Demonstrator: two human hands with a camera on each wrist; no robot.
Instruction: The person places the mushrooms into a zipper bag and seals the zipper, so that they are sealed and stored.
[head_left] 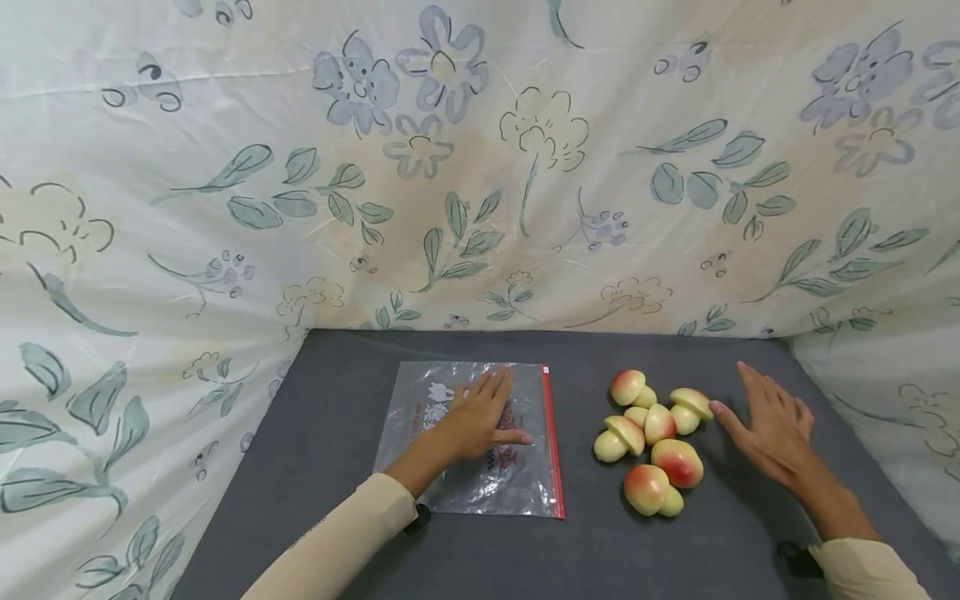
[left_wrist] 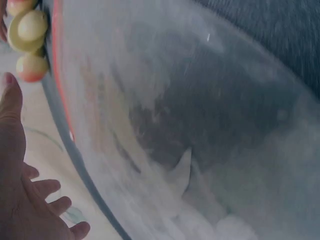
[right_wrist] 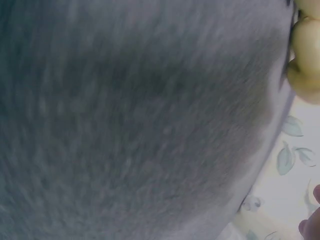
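A clear plastic zip bag (head_left: 528,492) with a red zip strip (head_left: 553,442) along its right side lies flat on the dark table. My left hand (head_left: 476,421) is over the bag's printed middle, fingers straight and thumb spread; whether it touches the plastic is hard to tell. Several yellow-and-red mushroom-shaped pieces (head_left: 678,463) lie in a cluster right of the bag. Beside the cluster's right edge my right hand (head_left: 776,429) is spread with nothing in it, its thumb tip close to one mushroom-shaped piece (head_left: 691,404). Only fingertips (right_wrist: 313,225) of it show in the right wrist view.
A dark grey cloth covers the table (head_left: 300,500). Behind and at both sides hangs a floral curtain (head_left: 480,208), meeting the table's back edge. A narrow strip of table separates the bag from the mushroom-shaped pieces.
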